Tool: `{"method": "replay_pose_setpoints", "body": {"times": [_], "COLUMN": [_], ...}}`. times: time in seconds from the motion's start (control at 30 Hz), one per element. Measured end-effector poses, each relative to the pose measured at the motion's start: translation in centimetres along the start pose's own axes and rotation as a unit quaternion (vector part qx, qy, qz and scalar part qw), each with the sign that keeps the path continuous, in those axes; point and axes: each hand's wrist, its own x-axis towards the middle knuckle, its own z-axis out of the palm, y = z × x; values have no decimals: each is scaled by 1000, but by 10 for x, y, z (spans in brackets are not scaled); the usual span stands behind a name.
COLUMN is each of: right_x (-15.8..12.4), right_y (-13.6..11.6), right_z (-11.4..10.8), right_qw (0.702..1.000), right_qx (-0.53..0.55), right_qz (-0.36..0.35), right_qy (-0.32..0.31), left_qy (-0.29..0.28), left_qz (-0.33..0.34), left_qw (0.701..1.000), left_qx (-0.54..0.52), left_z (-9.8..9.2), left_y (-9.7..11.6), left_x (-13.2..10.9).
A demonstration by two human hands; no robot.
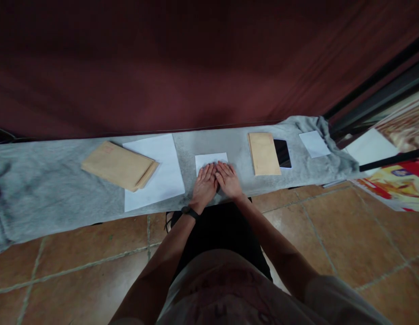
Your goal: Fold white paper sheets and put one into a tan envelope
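Observation:
A small white sheet of paper (211,158), perhaps folded, lies on the grey cloth in front of me. Flat on its near part rests my left hand (205,183), fingers stretched out, with a dark watch (190,211) at the wrist. My right hand (228,180) lies beside it, also flat with straight fingers, and the two hands touch at the fingertips and thumbs. The lower part of the paper is hidden under them. Neither hand grips anything.
Left, a stack of brown envelopes (117,164) overlaps large white sheets (168,167). Right, more brown envelopes (265,153) partly cover a dark-screened phone or tablet (282,153). Another white paper (314,143) lies farther right. A dark red curtain (195,90) hangs behind the cloth-covered surface (60,203).

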Motion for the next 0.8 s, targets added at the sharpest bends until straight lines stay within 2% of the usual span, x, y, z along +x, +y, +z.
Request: {"method": "replay_pose_setpoints", "body": {"times": [0.17, 0.53, 0.8], "right_x": [-13, -23, -39], "right_y": [-7, -5, -1], "right_z": [4, 7, 3], "right_qw": [999, 997, 995], "right_qx": [-33, -61, -64], "right_qz": [19, 46, 64], "right_qy": [-6, 13, 40], "left_qy": [-17, 35, 66], "left_qz": [-5, -76, -114], "left_qw": [1000, 996, 991], "left_qx": [5, 12, 23], "left_z": [1, 13, 14], "left_y": [0, -2, 0], "left_x": [-6, -17, -22]}}
